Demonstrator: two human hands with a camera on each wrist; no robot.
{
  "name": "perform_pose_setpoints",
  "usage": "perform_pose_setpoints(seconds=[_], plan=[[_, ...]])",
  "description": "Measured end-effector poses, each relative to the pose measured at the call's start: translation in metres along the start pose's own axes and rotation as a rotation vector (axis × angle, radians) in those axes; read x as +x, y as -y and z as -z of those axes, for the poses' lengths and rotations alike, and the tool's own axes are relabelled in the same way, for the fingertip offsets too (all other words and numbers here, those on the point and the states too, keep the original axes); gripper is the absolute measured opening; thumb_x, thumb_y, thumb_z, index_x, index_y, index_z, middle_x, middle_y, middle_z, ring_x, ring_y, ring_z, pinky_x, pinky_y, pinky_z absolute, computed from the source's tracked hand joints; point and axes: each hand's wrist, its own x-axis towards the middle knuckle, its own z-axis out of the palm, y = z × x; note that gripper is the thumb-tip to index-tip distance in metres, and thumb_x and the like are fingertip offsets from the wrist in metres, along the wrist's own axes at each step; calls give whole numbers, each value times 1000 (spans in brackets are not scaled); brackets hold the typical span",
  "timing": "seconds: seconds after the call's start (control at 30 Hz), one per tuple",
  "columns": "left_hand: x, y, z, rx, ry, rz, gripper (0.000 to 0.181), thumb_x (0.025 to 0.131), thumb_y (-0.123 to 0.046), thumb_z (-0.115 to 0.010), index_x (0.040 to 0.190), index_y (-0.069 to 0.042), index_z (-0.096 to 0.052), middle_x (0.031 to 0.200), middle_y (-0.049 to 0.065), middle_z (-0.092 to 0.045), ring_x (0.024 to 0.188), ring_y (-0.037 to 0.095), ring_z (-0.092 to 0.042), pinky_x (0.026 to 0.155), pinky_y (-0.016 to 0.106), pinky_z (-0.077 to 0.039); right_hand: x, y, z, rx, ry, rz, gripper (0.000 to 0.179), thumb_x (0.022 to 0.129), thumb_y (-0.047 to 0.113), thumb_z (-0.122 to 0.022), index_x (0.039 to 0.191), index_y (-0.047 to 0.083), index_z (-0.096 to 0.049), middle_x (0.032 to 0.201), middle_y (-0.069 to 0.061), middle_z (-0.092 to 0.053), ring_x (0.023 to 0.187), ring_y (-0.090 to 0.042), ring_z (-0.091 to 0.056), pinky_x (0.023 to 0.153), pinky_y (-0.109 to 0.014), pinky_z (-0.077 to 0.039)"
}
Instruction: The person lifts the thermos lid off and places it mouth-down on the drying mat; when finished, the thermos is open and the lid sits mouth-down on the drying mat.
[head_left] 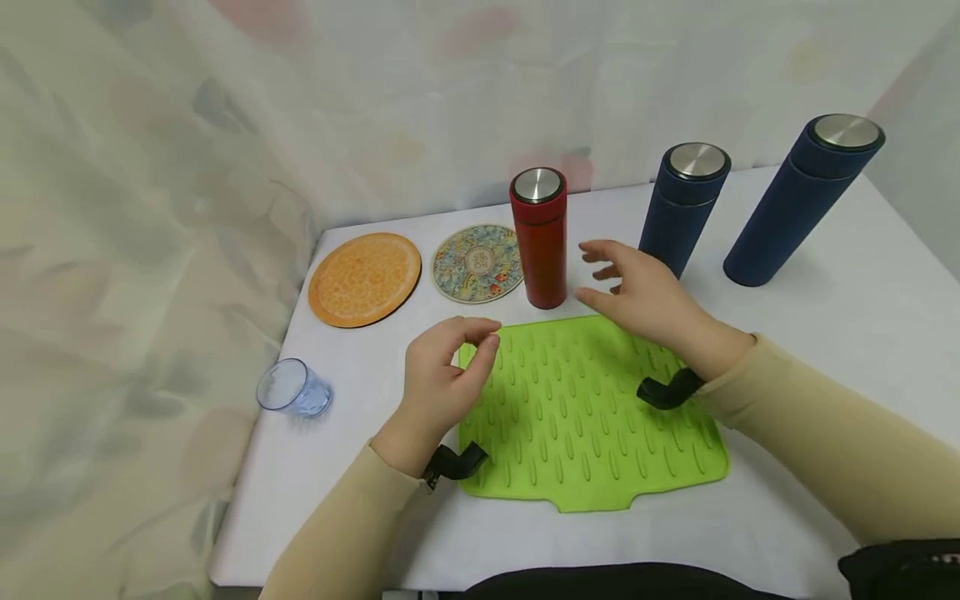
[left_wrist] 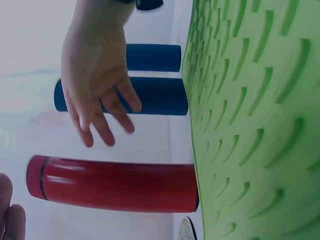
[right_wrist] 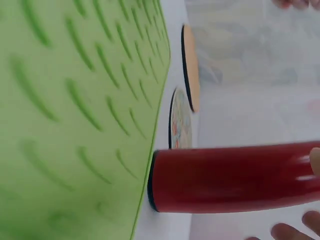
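My right grip [head_left: 648,292] spread beside red vacuum flask [head_left: 546,258], left grip [head_left: 438,375] loosely curved, empty; I'd judge it rigid, slick, best clasped mid-body.

Head view: we get bright, diffuse light, fairly even over the table [head_left: 315,483]; can't pin the source. Soft shadows on the mat [head_left: 562,417] below the right hand [head_left: 637,292], and beside the left sleeve [head_left: 337,533] toward the table's near edge. Bright sheen on the red flask's lid [head_left: 537,185]. Wide-angle stretch: the tall blue flask [head_left: 795,208] by the table's far right corner leans outward. Left wrist: we see a cool bluish cast, milky haze, pale streak on the red flask [left_wrist: 120,185]. Right wrist: closest mat ridges blurred, backdrop washed out.
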Motion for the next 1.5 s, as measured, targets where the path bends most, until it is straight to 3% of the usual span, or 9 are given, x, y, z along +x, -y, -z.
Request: perform_pose_setpoints(seconds=[0.17, 0.4, 0.57, 0.7, 0.9, 1.03, 1.23, 1.33, 1.5], plan=[[10, 9, -12, -27, -28, 102, 21, 99, -1, -74, 120, 2, -76, 98, 16, -79, 88, 30, -77, 83, 45, -64, 41, -5, -10, 98, -51, -105, 91, 103, 36, -79, 176, 20, -28, 175, -13, -44, 154, -41, -52, 121, -63, -48], [28, 15, -22, -95, -51, 175, 33, 102, -3, -73, 134, 3, -67, 106, 19, -74, 94, 32, -75, 87, 39, -64, 61, -7, -29, 200, -110, -85, 97, 99, 31, -85, 174, 14, -26, 172, -16, -47, 153, -42, -53, 123, -64, -46], [38, 14, -22, -139, -70, 159, 36, 101, -2, -73, 135, 5, -65, 108, 21, -74, 96, 34, -74, 88, 38, -64, 59, -10, -40, 253, -180, -32, 91, 96, 28, -88, 169, 14, -36, 161, -16, -57, 142, -42, -61, 117, -64, -51], [42, 10, -18, -155, -90, 152, 37, 100, -5, -75, 135, 4, -65, 111, 23, -73, 100, 36, -73, 89, 39, -63, 50, -9, -45, 249, -221, 63, 88, 90, 23, -93, 165, 17, -47, 155, -11, -63, 140, -35, -61, 117, -61, -50], [48, 2, -2, -189, -116, 103, 54, 97, -10, -79, 144, 4, -56, 137, 25, -66, 122, 38, -67, 97, 51, -61, 24, 10, -35, 138, -226, 226, 86, 84, 17, -97, 160, 12, -57, 150, -12, -68, 139, -33, -61, 116, -62, -50], [49, -7, 12, -267, -58, 58, 72, 99, -21, -77, 156, 6, -44, 158, 25, -56, 136, 40, -62, 105, 56, -59, 1, 19, -26, 58, -174, 268, 84, 83, 18, -98, 158, 11, -60, 147, -12, -70, 136, -33, -63, 112, -62, -54], [48, -25, 26, -425, 126, 35, 89, 102, -39, -78, 163, 10, -34, 168, 24, -49, 149, 40, -55, 114, 50, -54, -29, 24, -17, 32, -44, 315, 83, 80, 20, -101, 154, 13, -63, 138, -6, -73, 123, -26, -68, 102, -54, -61], [45, -32, 29, -496, 200, 58, 87, 101, -31, -80, 167, 4, -34, 171, 20, -48, 154, 40, -50, 113, 48, -51, -41, 25, -13, 56, 13, 310, 81, 82, 25, -100, 153, 15, -64, 139, -2, -74, 120, -22, -69, 99, -51, -62], [42, -37, 33, -599, 251, 119, 76, 99, -13, -78, 164, 1, -41, 168, 19, -52, 153, 41, -51, 110, 46, -52, -54, 25, -7, 131, 104, 306, 74, 84, 30, -98, 149, 17, -66, 136, 5, -74, 119, -16, -68, 96, -50, -61]])
